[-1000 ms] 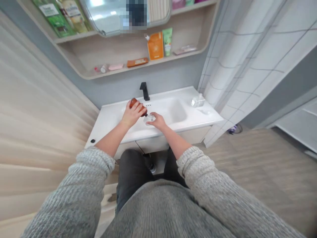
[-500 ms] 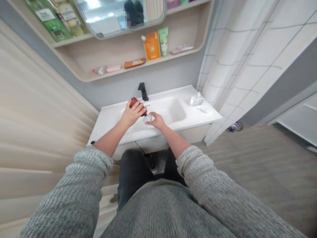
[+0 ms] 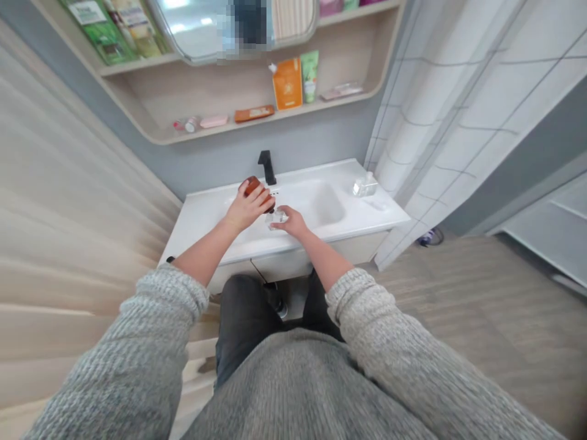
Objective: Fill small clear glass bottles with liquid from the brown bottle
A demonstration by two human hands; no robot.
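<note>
Head view. Your left hand (image 3: 246, 209), in front of black faucet (image 3: 266, 168), wraps brown bottle (image 3: 251, 184), tilted neck-down toward clear container (image 3: 275, 219); contact between vessels unclear. Your right hand (image 3: 294, 221) pinches container, farther in front of faucet. Clear bottle (image 3: 365, 185) stands right of faucet.

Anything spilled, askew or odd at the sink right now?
Nothing stands out. The brown bottle tilts, but the left hand grips it, neck down at the clear container in the right hand. I see no spill on the white counter; faint drops might not show.
</note>
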